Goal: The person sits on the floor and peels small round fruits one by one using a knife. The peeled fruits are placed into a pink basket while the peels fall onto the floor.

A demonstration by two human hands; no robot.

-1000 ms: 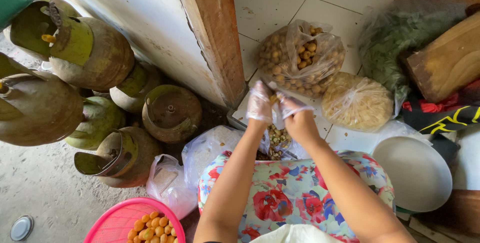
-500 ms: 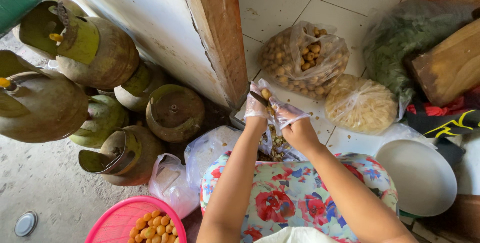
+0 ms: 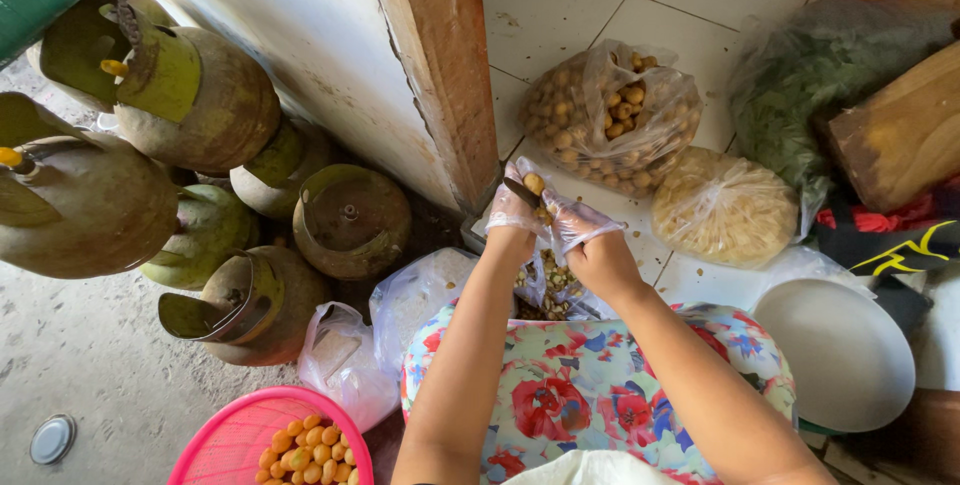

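While I watch, my left hand [image 3: 512, 213] still grips the knife [image 3: 522, 192], my right hand [image 3: 580, 230] now pinching a small yellow fruit [image 3: 534, 183] raised against the blade.

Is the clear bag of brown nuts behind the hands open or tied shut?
Open: the clear bag gapes at its top, with loose nuts showing in the mouth and no knot.

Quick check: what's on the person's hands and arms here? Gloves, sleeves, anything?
Both the left hand and the right hand wear thin, clear, loose plastic gloves that crinkle and end near the wrists. The forearms are bare: no sleeves, watch or jewellery visible.
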